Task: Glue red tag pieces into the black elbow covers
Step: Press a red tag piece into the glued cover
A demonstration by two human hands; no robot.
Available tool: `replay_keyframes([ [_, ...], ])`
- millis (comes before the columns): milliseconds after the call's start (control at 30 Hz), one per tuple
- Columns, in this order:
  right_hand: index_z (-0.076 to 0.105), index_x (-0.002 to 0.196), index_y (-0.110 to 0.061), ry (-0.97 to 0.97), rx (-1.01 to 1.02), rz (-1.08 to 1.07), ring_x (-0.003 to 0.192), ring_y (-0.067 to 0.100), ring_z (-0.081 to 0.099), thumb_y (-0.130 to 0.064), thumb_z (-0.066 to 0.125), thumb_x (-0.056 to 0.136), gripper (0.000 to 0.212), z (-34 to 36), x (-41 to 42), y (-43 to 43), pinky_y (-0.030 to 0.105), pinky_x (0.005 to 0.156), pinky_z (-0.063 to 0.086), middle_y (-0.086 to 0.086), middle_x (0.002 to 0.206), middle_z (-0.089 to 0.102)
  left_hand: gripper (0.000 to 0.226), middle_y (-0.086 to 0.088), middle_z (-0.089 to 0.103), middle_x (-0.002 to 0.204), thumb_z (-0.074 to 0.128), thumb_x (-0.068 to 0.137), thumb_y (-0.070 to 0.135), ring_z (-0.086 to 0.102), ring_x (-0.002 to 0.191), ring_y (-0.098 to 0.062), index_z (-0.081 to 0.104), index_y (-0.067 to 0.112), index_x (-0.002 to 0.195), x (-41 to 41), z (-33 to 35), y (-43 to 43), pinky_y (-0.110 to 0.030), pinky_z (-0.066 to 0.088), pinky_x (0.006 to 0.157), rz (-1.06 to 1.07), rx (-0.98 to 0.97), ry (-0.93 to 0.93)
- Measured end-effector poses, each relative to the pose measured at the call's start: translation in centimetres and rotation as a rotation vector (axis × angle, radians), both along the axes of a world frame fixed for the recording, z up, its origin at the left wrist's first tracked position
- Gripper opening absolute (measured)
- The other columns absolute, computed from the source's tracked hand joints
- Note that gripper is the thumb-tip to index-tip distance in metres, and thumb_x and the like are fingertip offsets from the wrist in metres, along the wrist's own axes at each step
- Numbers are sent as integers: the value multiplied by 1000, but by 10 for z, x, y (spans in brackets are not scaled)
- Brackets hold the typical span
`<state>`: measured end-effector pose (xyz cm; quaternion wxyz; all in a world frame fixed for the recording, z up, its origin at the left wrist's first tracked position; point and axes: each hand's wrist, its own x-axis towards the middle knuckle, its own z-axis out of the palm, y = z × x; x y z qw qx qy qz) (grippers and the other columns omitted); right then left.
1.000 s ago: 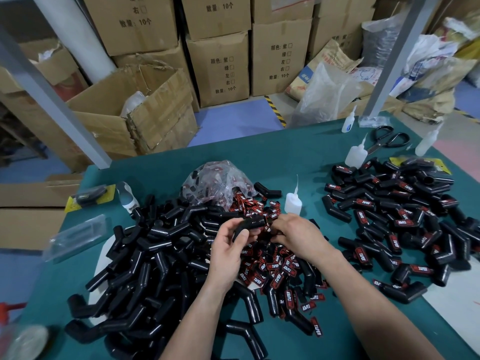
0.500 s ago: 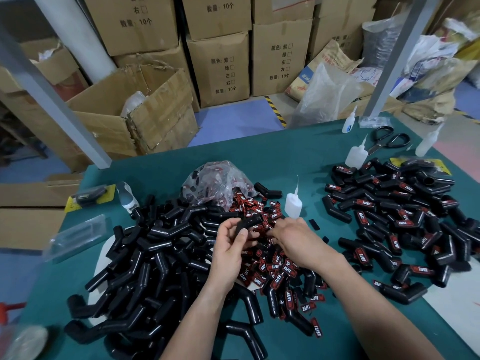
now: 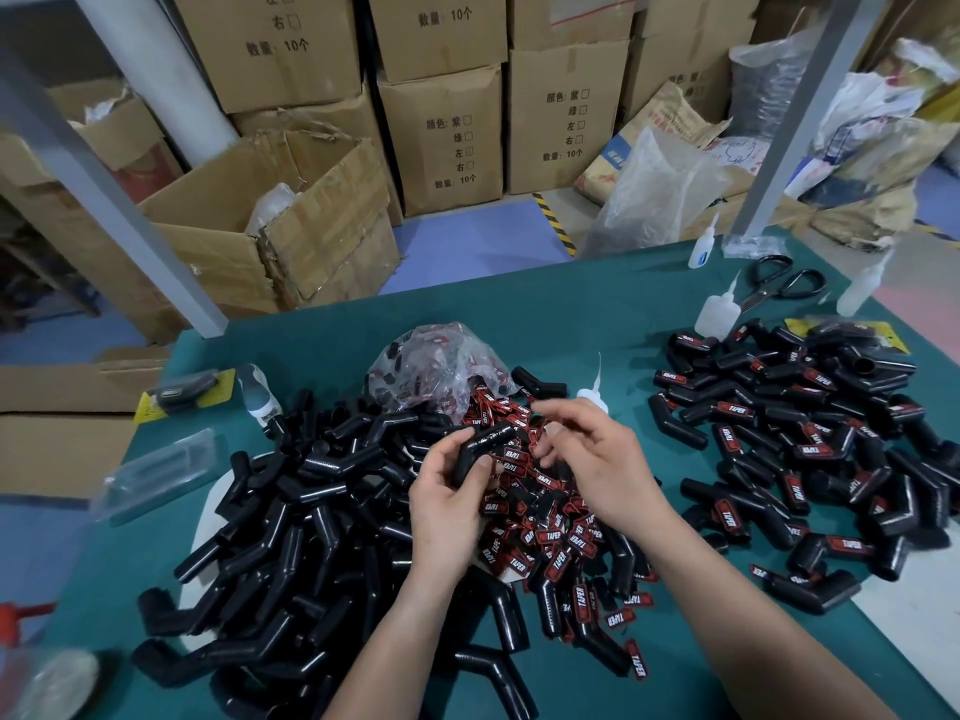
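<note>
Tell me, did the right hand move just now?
Yes. The right hand shifted slightly up the picture toward the standing glue bottle, its fingers spreading.

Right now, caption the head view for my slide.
Left hand holds a black elbow cover above loose red tags; right hand hovers beside it.

- Bare covers [image 3: 291, 511]: glossy black bent tubes, heaped on the left.
- Tags [image 3: 556, 548]: small red-and-black "TAPER" pieces, piled loose in the middle.
- Tagged covers [image 3: 805, 433]: spread out on the right.
- One cover [image 3: 483, 441]: bare, gripped in the left hand [image 3: 447, 511] above the tags.
</note>
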<state>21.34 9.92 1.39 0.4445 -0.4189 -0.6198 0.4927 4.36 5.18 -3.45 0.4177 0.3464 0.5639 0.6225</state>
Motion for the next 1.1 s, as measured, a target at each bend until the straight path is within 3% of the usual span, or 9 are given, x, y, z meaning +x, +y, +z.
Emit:
replay_keyframes([
  [133, 73, 97, -40, -64, -16, 2, 75, 4, 61, -15, 64, 98, 27, 1, -1, -3, 16, 72, 48, -14, 88, 70, 23, -9, 77, 102, 59, 103, 3, 76, 85, -24, 60, 12, 125, 9, 16, -6, -27, 61, 72, -81, -2, -351],
  [300, 76, 94, -21, 211, -151, 19, 73, 15, 72, -4, 71, 91, 18, 5, -9, -9, 21, 68, 56, 7, 80, 76, 39, -22, 72, 120, 66, 93, 11, 75, 100, -29, 54, 5, 129, 17, 32, -14, -31, 62, 81, -157, 26, -597],
  [400, 69, 98, -3, 279, -181, 31, 72, 20, 72, 5, 69, 91, 11, 5, -12, -10, 22, 69, 57, 14, 80, 75, 51, -28, 69, 124, 72, 86, 6, 71, 107, -32, 53, 2, 133, 19, 33, -15, -32, 61, 88, -114, 42, -555],
  [500, 69, 109, -2, 219, -211, 55, 77, 17, 72, 7, 68, 91, 21, 6, -14, -11, 21, 74, 57, 10, 85, 75, 51, -26, 71, 121, 74, 83, -2, 71, 106, -33, 56, 4, 131, 16, 28, -12, -31, 61, 87, -58, 38, -491],
  [633, 78, 100, -15, -253, 46, 49, 80, 7, 70, -10, 74, 91, 11, 2, -8, -8, 14, 75, 51, -5, 92, 71, 37, -20, 75, 114, 69, 93, -6, 74, 98, -27, 62, 11, 125, 14, 19, -9, -28, 61, 82, -13, 22, -381],
  [700, 78, 97, -20, -341, 161, 16, 88, 5, 67, -15, 75, 91, 8, 3, -2, -3, 13, 78, 48, -12, 93, 70, 36, -13, 77, 110, 72, 92, -2, 75, 98, -26, 66, 16, 123, 11, 16, -7, -28, 61, 84, 7, 11, -257],
  [900, 76, 93, -41, -88, 68, 22, 91, 7, 68, -13, 77, 88, 28, -5, 2, 12, 16, 82, 51, -12, 97, 73, 36, -13, 79, 103, 72, 94, -2, 78, 95, -28, 68, 16, 125, 8, 4, -1, -28, 61, 82, -72, -98, -222],
  [1033, 77, 93, -34, -144, 74, 60, 98, 12, 67, -18, 76, 90, 17, -13, 1, 15, 17, 87, 50, -10, 98, 71, 38, -2, 80, 108, 76, 91, 0, 76, 103, -22, 73, 25, 120, 7, 1, 0, -33, 58, 94, -57, -111, -97],
  [1100, 78, 93, -28, -131, 78, 76, 96, 12, 67, -15, 76, 90, 14, -14, 1, 16, 18, 87, 49, -10, 96, 71, 40, 5, 80, 106, 79, 89, 2, 76, 103, -16, 74, 30, 116, 6, 1, 1, -25, 56, 92, -41, -106, -20],
])
